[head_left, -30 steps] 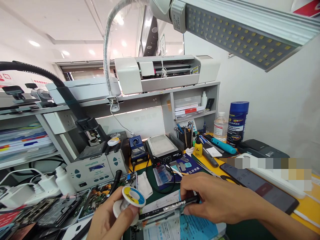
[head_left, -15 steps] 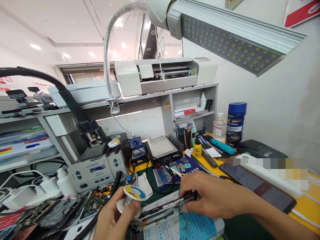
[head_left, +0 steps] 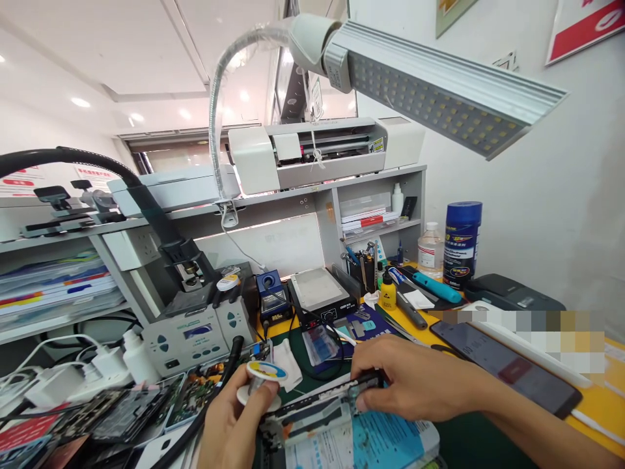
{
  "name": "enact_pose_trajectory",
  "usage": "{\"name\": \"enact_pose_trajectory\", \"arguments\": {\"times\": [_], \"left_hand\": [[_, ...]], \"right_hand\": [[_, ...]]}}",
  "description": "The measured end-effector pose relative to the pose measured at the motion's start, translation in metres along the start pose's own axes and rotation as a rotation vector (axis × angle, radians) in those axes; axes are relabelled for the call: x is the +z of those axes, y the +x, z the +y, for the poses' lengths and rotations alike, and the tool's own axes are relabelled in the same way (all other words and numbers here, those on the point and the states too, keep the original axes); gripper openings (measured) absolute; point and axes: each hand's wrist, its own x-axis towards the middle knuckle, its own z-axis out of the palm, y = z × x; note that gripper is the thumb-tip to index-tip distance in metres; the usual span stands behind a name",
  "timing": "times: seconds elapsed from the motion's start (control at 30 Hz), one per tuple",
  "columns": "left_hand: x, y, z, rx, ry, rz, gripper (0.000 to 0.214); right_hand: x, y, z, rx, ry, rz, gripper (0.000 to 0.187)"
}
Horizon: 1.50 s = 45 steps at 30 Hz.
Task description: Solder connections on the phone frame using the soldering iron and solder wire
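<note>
My left hand (head_left: 233, 417) is closed around a solder spool (head_left: 266, 371) with a white rim and a yellow-and-blue label. It is over the left end of a dark, slim phone frame (head_left: 317, 420), opened up with its inside showing. My right hand (head_left: 395, 381) pinches the frame's right end between thumb and fingers. Some of those fingertips are hidden behind the frame. Below the frame lies a blue-and-white printed sheet (head_left: 388, 440) on a green mat (head_left: 469, 433). A thin white stick (head_left: 342, 334) lies just beyond my right hand.
Opened phone parts (head_left: 114, 410) crowd the left, beside a grey soldering station (head_left: 195, 339). A heating plate (head_left: 319, 296) stands ahead. To the right are a yellow bottle (head_left: 387, 293), a blue can (head_left: 461, 244) and a phone (head_left: 505, 365). A lamp (head_left: 439, 88) hangs above.
The view has shifted slightly, so the left-side items appear further right. My left hand and the spool appear a little higher and further right. Both hands keep their hold.
</note>
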Motion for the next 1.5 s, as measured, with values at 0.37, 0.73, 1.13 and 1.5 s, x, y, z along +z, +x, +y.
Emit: {"name": "enact_pose_trajectory", "arguments": {"times": [0.37,0.73,1.13,1.5], "left_hand": [[0.0,0.005,-0.004,-0.014,0.073,-0.063,0.031],[0.003,0.004,-0.002,0.002,0.147,-0.087,0.033],[0.008,-0.002,0.008,-0.003,0.152,-0.102,0.026],[0.007,-0.001,0.007,0.011,0.216,-0.098,0.029]], "right_hand": [[-0.003,-0.001,-0.001,0.019,0.011,-0.007,0.016],[-0.002,0.0,-0.001,0.02,0.025,-0.003,0.014],[0.0,0.001,0.001,0.018,0.019,0.012,0.013],[0.001,0.001,0.003,0.01,0.018,0.01,0.014]]}}
